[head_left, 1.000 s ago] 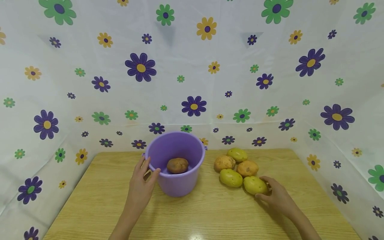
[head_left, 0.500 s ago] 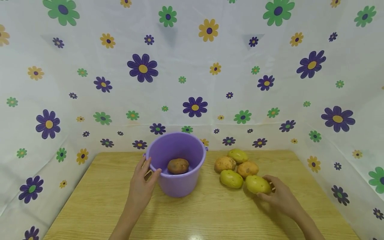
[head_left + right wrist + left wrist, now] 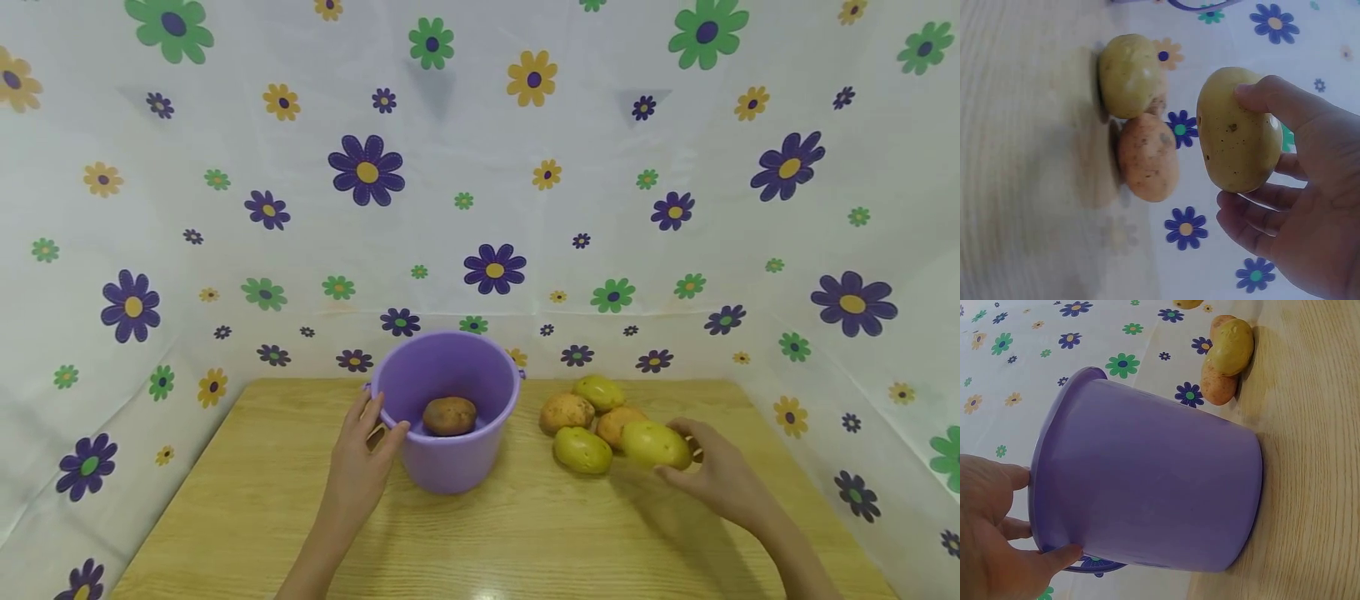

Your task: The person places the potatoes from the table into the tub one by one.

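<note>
Head view: pale wood-grain tabletop point(image 3: 465, 542), walled at back and sides by a white sheet point(image 3: 435, 233) printed with purple, green and yellow flowers. A purple bucket point(image 3: 450, 467) stood upright left of centre, its mouth toward the camera; one brown potato point(image 3: 450, 416) lay on its floor. Left hand point(image 3: 362, 458) at the near-left rim, fingers apart. To the right of the bucket, a loose group on the wood: two tan potatoes point(image 3: 567, 412), and two yellow-green potatoes point(image 3: 582, 451), one at the back, one in front. Right hand point(image 3: 716, 483) pinched a further one, the held potato point(image 3: 654, 444), raised at the group's right edge, overlapping a tan one in this view; shadow on the wood below. Left wrist view: bucket's outer wall filled the middle, seen sideways; thumb lay against the wall, fingertips at the rim, gripping it between them. A purple handle point(image 3: 1094, 570) showed near the thumb. Right wrist view: held potato clear of the table, thumb on one face, fingers on the other side; tan and yellow-green ones on the wood beyond, slightly blurred.
</note>
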`<state>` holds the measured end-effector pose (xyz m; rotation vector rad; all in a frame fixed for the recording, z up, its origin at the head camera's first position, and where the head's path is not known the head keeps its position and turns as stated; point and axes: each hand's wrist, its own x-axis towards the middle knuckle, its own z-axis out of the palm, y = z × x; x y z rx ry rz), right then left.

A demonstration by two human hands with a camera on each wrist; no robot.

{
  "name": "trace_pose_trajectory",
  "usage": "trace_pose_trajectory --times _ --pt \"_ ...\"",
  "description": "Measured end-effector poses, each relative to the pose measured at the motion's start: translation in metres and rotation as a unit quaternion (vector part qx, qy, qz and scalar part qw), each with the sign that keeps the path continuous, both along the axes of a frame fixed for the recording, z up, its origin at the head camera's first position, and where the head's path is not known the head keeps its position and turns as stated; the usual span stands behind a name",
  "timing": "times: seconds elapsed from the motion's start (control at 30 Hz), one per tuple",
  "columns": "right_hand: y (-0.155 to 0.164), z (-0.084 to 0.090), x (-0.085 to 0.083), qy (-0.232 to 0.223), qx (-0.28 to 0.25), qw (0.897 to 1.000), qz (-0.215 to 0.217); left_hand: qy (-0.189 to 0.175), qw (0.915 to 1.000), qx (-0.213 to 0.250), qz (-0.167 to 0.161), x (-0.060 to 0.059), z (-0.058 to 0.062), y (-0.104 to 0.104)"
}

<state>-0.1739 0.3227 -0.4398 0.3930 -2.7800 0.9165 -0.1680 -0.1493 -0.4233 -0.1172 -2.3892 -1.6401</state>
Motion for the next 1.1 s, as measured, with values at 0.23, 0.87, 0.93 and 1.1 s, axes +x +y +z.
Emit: trace_pose_trajectory --times 0.23,0.87,0.93,1.1 --pt "0.006 0.020 -0.001 0.011 0.007 1.000 0.005 -0.006 0.9999 0.006 -0.006 0.000 0.000 0.002" --pt "0.003 0.073 -0.003 0.047 0.046 0.998 0.011 -0.004 1.0000 0.004 0.002 0.001 0.000 0.002" --pt "0.002 0.079 -0.004 0.047 0.048 0.998 0.010 -0.005 1.0000 0.001 0.003 0.001 0.001 0.002" --pt "-0.002 0.089 -0.004 0.041 0.045 0.998 0.011 -0.008 0.9999 -0.010 0.004 0.000 0.001 0.000"
